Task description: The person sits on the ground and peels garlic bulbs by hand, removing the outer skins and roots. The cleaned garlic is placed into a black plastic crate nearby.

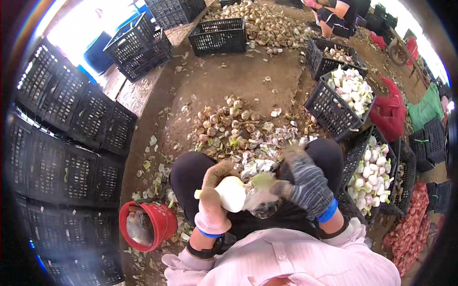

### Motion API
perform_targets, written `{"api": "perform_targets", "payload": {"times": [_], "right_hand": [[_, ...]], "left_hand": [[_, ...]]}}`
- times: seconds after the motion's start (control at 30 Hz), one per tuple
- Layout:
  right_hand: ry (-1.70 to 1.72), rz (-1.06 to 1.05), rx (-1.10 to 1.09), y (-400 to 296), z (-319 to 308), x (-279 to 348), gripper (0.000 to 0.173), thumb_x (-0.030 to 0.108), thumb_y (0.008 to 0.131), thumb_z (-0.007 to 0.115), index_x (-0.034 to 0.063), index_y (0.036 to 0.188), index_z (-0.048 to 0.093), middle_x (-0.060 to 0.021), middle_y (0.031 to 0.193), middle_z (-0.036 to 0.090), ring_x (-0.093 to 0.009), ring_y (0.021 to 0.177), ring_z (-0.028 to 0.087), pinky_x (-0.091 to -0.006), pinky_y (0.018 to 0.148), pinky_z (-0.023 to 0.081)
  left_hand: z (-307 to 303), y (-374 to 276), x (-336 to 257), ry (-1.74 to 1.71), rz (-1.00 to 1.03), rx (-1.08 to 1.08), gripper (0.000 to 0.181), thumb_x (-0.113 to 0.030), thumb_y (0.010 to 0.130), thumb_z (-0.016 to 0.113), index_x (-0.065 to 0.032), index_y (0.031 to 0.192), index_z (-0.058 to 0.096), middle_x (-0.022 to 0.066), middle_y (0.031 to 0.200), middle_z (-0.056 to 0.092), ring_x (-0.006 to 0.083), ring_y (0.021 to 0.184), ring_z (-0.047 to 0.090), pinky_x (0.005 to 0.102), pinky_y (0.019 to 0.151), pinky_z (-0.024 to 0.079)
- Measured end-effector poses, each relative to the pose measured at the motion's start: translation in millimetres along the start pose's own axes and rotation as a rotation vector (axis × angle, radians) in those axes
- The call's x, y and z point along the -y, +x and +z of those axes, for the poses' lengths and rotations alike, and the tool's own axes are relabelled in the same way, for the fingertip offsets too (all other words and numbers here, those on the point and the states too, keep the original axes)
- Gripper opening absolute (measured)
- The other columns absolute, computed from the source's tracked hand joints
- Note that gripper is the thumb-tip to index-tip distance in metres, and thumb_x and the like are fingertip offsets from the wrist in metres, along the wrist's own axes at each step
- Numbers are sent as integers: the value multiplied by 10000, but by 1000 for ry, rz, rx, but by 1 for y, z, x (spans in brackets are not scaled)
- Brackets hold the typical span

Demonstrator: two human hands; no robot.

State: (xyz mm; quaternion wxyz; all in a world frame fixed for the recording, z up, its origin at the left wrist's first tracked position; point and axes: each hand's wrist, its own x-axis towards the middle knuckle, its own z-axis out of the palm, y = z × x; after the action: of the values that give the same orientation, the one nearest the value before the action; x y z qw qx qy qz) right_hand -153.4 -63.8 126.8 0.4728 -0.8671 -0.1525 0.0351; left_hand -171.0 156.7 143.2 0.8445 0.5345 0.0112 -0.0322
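My left hand (213, 198), in a pale glove with brown, dirty fingers, grips a white garlic bulb (232, 193) above my lap. To its right my right hand (307, 182), in a grey striped knit glove, has its fingertips at a loose, blurred piece of garlic skin (263, 189) beside the bulb. Motion blur hides how firmly it holds the skin. Unpeeled garlic bulbs (229, 119) lie on the ground beyond my knees, with shed white skins (261, 165) nearer to me. Cleaned white bulbs (372, 171) fill a black plastic crate (352, 153) at my right.
A red bucket (166, 221) lies tilted at left, near stacked black crates (71, 171). Another crate (332, 107) of white bulbs stands front right. Red mesh sacks (411, 228) lie far right. Beyond are a garlic heap (272, 26), an empty-looking crate (218, 37) and a seated person (334, 18).
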Motion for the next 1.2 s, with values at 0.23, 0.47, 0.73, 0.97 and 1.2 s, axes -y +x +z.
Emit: {"api": "perform_targets", "payload": {"times": [0.23, 0.47, 0.73, 0.97, 1.2], "right_hand": [[596, 53, 417, 22, 9, 61, 599, 206, 754, 729, 30, 1252, 447, -69, 1122, 551, -119, 992, 514, -274, 857, 434], [908, 231, 233, 6, 3, 54, 267, 192, 802, 664, 43, 1007, 583, -62, 843, 627, -121, 743, 598, -254, 645, 482], [1021, 436, 21, 9, 3, 36, 114, 102, 817, 621, 32, 894, 576, -35, 728, 585, -79, 603, 529, -229, 511, 442], [275, -260, -197, -3, 22, 37, 260, 197, 757, 686, 63, 962, 598, -113, 881, 615, -199, 772, 589, -296, 609, 495], [611, -220, -157, 0, 40, 11, 187, 150, 845, 532, 43, 992, 575, -85, 815, 612, -210, 659, 613, -341, 615, 532]], "left_hand": [[4, -6, 4, 536, 65, 148, 980, -758, 607, 575, 22, 1180, 415, 85, 971, 539, 148, 869, 543, 276, 746, 466], [13, -4, 4, 283, -67, 46, 985, -742, 550, 630, 17, 1146, 437, 77, 928, 554, 156, 784, 575, 274, 698, 483], [17, -12, 3, -106, -141, 190, 825, -475, 625, 778, 22, 1188, 436, 131, 1039, 555, 204, 938, 571, 315, 794, 485], [29, -2, 16, 206, -32, 1, 854, -584, 719, 642, 27, 1250, 369, 117, 1116, 529, 215, 999, 550, 343, 839, 466], [-8, 7, 33, -523, -516, 125, 671, -609, 801, 503, -33, 1146, 515, 125, 1006, 597, 203, 813, 587, 264, 618, 500]]}}
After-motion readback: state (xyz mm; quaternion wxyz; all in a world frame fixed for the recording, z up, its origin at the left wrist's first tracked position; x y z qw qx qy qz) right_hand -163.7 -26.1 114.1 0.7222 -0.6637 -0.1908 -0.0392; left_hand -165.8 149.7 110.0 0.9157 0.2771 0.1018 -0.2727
